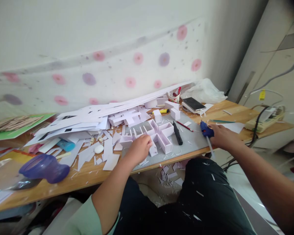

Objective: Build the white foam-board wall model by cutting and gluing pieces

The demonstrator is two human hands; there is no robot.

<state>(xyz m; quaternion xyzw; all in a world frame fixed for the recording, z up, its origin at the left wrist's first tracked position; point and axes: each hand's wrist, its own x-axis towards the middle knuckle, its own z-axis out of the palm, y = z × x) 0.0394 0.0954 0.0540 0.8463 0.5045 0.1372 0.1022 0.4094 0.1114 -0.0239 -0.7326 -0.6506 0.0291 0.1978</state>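
Observation:
A white model of joined open-topped boxes (pixel 164 143) lies on the grey cutting mat (pixel 187 143). My left hand (pixel 142 146) is closed at the model's near left part, its fingertips pressed together; what they pinch, if anything, is too small to make out. Off to the right, over the table's front edge, my right hand (pixel 219 135) is wrapped round a blue glue gun (pixel 206 130), apart from the model. A black marker (pixel 177 133) and a dark red pencil (pixel 185 126) lie on the mat between the two hands.
White sheets (pixel 71 122) and scraps are piled at the left, near a purple container (pixel 45 168). Behind the mat are a yellow cutter (pixel 161 111), a cup (pixel 173 97) and a phone (pixel 194 104). A power strip (pixel 266 119) with cables sits at the right.

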